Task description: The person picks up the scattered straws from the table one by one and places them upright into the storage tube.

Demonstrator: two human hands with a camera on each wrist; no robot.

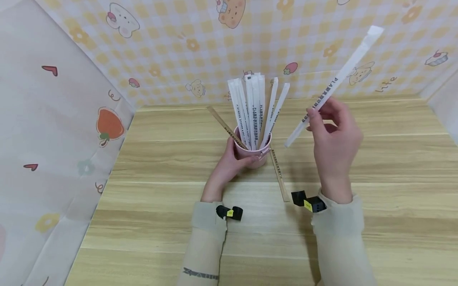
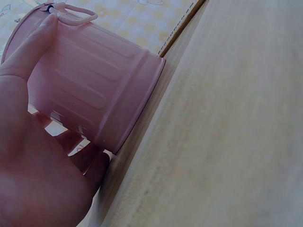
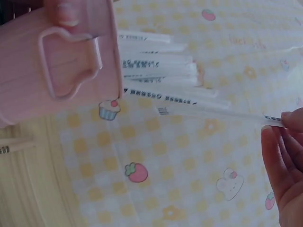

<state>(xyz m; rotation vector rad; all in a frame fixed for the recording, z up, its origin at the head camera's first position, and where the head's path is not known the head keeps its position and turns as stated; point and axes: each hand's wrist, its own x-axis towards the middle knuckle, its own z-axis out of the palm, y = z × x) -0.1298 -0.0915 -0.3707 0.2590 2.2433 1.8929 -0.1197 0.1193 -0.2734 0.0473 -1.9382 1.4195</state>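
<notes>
My left hand (image 1: 228,165) grips a small pink bucket (image 2: 99,71) from its left side, thumb along the upper front near the wire handle (image 3: 49,71) and fingers round the body. The bucket stands upright on the table, filled with several white paper-wrapped straws (image 1: 255,107). A brown-wrapped straw (image 1: 220,118) leans out over its left rim. My right hand (image 1: 338,131) pinches one white paper-wrapped straw (image 1: 348,65) between thumb and fingers, to the right of the bucket. That straw slants, upper end to the right. Printed dark lettering runs along it.
Another brown-wrapped straw (image 1: 279,174) lies on the wood-grain table (image 1: 161,190) just right of the bucket. Behind stands a yellow-checked backdrop (image 1: 161,47) with cartoon prints, and a white printed sheet (image 1: 64,119) rises on the left.
</notes>
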